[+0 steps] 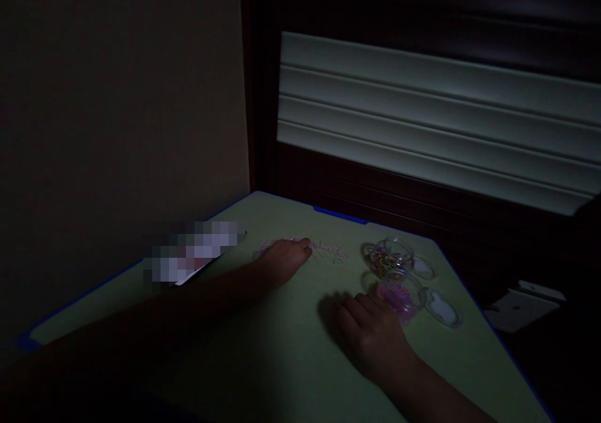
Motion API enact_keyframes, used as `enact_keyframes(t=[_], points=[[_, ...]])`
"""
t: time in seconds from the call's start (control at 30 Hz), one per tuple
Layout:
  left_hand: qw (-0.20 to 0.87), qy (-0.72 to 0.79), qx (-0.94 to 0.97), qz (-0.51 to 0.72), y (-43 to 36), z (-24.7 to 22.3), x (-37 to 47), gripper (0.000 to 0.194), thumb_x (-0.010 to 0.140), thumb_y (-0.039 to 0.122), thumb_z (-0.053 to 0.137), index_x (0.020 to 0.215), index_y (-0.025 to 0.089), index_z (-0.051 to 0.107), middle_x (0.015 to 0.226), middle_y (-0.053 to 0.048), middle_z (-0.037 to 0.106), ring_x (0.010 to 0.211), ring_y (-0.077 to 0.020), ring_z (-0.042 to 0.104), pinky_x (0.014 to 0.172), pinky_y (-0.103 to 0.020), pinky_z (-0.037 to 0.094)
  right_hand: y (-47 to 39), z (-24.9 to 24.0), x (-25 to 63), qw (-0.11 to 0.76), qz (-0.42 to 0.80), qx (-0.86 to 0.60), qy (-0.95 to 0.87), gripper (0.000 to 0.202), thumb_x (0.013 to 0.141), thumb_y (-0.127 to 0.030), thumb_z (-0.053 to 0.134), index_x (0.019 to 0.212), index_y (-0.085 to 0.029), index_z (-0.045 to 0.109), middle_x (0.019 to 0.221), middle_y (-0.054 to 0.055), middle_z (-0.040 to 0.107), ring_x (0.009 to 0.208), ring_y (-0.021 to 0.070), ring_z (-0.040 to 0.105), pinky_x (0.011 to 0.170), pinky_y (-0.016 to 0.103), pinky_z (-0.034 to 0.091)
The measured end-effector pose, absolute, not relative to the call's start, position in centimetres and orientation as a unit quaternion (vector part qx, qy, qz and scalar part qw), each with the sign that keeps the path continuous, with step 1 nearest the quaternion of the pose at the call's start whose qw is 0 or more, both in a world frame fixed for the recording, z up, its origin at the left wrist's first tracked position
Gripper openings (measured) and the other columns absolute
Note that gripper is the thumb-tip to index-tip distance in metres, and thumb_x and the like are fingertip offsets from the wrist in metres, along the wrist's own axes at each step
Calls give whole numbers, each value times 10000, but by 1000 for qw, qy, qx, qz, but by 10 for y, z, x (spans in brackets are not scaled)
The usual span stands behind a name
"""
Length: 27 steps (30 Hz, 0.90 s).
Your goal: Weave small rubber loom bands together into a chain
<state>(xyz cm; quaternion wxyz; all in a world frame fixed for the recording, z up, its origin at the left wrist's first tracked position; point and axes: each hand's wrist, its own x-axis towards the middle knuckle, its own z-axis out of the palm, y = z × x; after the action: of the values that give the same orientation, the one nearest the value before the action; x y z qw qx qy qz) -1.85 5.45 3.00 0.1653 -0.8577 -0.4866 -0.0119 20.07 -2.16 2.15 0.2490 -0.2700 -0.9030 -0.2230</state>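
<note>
My left hand [285,261] reaches across the table to a loose spread of small pale pink rubber bands [331,249]. Its fingers are bent and close together at the bands, and whatever they may hold is hidden. Closer to me, my right hand [369,332] rests curled on the tabletop, with its palm side out of sight. Just beyond its knuckles is a clear round jar [399,295] with pink-purple bands in it. Behind that stands another clear jar [389,257] of mixed-colour bands.
Two clear lids [442,308] lie right of the jars on the pale green, blue-edged table [291,341]. A blurred-out flat object [197,254] lies at the left edge. White boxes [523,310] sit beyond the right edge. Wall and dark panelling border the table's far sides; light is dim.
</note>
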Motion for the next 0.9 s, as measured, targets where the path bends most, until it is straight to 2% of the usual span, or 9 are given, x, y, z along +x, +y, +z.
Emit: enact_keyframes(t=[0.33,0.47,0.57,0.73,0.83,0.9], points=[[187,-470,-862,-29,58,26,-23,180,877,147,372,927,148,545,941,-79,533,723,-172,577,594,-284,438,-18,19,202,231,-202,-285,-908,88,811,-129,517,866,-154,581,742,36,601,667,172,501,619,308,333],[129,-451,-877,-101,52,28,-20,198,898,181,351,917,154,546,925,-57,536,778,-160,560,669,-273,431,-17,19,203,229,-195,-292,-908,117,815,-133,506,895,-155,589,754,40,608,680,174,510,632,313,337],[15,-430,-878,-210,45,28,-13,187,896,205,366,886,162,548,900,-33,540,815,-135,539,730,-245,414,-17,18,204,243,-175,-307,-903,103,822,-151,505,868,-154,598,736,42,602,667,172,509,623,308,336],[-254,-451,-773,-366,37,23,1,156,837,278,453,796,158,543,781,4,551,682,-104,513,616,-212,401,-16,19,206,287,-98,-354,-885,163,867,-207,456,823,-157,605,702,47,579,649,153,507,613,279,351],[-407,-444,-699,-385,34,18,9,173,787,320,513,789,151,550,717,16,549,589,-83,487,522,-193,372,-17,22,206,303,-51,-368,-878,179,878,-205,434,868,-153,605,717,49,580,663,150,520,620,270,367],[-500,-449,-650,-356,32,15,12,207,777,355,517,818,154,543,586,53,479,439,-57,384,409,-180,284,-17,23,206,312,-26,-374,-873,182,878,-201,425,889,-150,599,736,53,586,678,151,530,629,268,380]])
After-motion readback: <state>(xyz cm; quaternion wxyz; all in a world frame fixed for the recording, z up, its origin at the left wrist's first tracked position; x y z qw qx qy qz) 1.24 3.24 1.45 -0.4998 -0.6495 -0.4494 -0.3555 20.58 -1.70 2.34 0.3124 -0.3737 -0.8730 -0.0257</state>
